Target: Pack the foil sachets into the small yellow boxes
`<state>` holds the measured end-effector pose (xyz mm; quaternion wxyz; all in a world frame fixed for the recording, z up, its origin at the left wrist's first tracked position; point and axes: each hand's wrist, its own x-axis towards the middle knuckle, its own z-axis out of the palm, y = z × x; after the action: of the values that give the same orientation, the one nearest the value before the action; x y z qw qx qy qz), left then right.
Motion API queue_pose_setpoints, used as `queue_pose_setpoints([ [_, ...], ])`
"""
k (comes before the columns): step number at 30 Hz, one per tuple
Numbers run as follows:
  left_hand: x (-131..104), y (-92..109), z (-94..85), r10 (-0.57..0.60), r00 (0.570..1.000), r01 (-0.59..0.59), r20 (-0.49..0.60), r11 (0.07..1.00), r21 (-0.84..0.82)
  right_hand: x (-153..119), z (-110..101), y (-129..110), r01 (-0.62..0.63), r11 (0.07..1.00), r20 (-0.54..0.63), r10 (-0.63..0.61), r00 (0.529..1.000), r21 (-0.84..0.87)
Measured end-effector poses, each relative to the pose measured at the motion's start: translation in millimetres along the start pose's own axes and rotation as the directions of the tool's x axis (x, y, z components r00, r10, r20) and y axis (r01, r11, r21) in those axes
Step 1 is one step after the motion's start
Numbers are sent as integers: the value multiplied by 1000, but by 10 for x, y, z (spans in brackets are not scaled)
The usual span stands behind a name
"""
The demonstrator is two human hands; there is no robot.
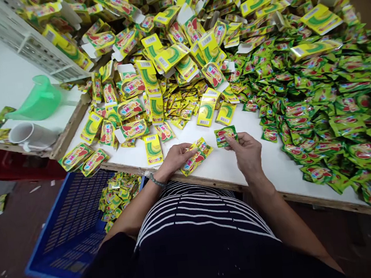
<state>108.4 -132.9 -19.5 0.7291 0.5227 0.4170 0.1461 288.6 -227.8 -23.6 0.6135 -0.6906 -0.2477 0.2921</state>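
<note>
Near the table's front edge, my left hand is closed on a yellow-and-green candy box, its printed front facing up. Just to the right, my right hand pinches a small green candy packet between thumb and fingers. A narrow gap separates box and packet. Beyond my hands lie more yellow boxes, several with flaps open, and a heap of small yellow packets. On the right spreads a large pile of green packets.
A white plastic crate stands at the back left. Beside it are a green scoop and a white mug. Below the table's left edge, a blue crate holds yellow packets. A wooden strip edges the white table.
</note>
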Motion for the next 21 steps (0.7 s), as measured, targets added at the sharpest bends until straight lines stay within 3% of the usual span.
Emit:
queue_pose_setpoints([
  [4, -20, 21, 4, 5, 996, 1, 92, 998, -65, -57, 34, -1, 34, 988, 183, -6, 983, -150],
  [7, -40, 30, 8, 31, 988, -16, 148, 995, -102, -77, 25, -29, 81, 952, 231, -11, 973, -296],
  [12, -61, 24, 14, 73, 983, -58, 167, 994, -89, -26, 18, -135, 147, 940, 419, -6, 908, -307],
  [15, -49, 22, 33, 76, 985, -64, 152, 995, -82, 32, 36, -117, 191, 940, 421, -57, 905, -283],
  [18, -37, 11, 43, 69, 988, -53, 141, 992, -113, 68, 36, -47, 133, 959, 390, -26, 920, -249],
  [21, -37, 2, 38, 56, 988, -35, 143, 988, -148, 57, 25, -35, 174, 934, 365, -52, 930, -311],
])
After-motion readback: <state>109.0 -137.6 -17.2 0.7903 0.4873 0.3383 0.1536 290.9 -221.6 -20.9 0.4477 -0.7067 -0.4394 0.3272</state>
